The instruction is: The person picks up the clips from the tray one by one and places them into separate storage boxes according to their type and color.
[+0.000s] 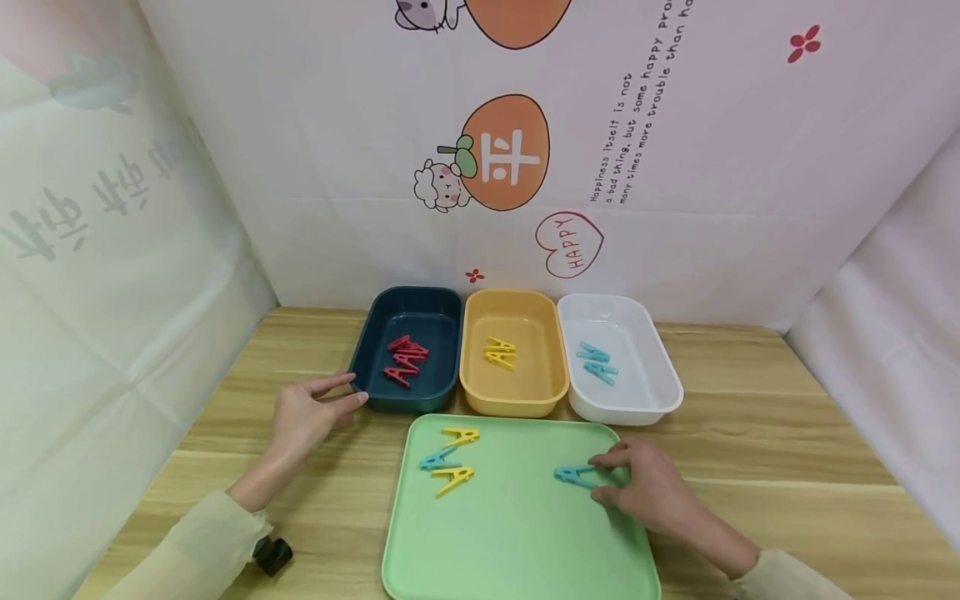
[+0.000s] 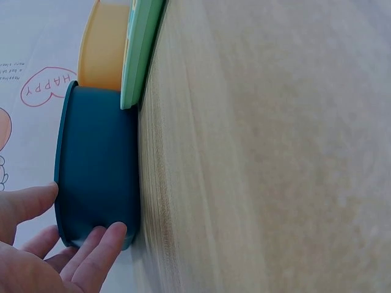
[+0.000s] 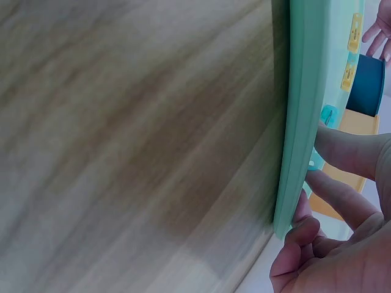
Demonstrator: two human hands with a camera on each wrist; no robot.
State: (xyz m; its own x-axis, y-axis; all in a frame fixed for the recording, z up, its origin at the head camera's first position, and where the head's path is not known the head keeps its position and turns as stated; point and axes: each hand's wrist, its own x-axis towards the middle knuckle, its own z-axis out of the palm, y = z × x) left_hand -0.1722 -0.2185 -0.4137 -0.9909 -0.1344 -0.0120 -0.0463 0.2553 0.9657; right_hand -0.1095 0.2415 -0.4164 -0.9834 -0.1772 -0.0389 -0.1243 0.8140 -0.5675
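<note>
On the right side of the light green tray (image 1: 517,533), a light blue clothespin (image 1: 572,475) lies with its arms toward my right hand (image 1: 654,490). My right thumb and forefinger pinch the ends of those arms; part of this clothespin is hidden by the fingers in the right wrist view. My left hand (image 1: 306,413) touches the near left corner of the dark blue bin (image 2: 101,162), thumb at the rim and the other fingers extended along its outer side. Two yellow clothespins (image 1: 454,477) and one light blue clothespin (image 1: 435,461) lie at the tray's far left.
The dark blue bin holds several red clothespins (image 1: 397,376). Beside it, a yellow bin (image 1: 513,408) contains yellow clothespins (image 1: 499,357), and a white bin (image 1: 622,414) contains light blue ones. All three bins stand in a row behind the tray, before a printed cloth backdrop (image 1: 337,167).
</note>
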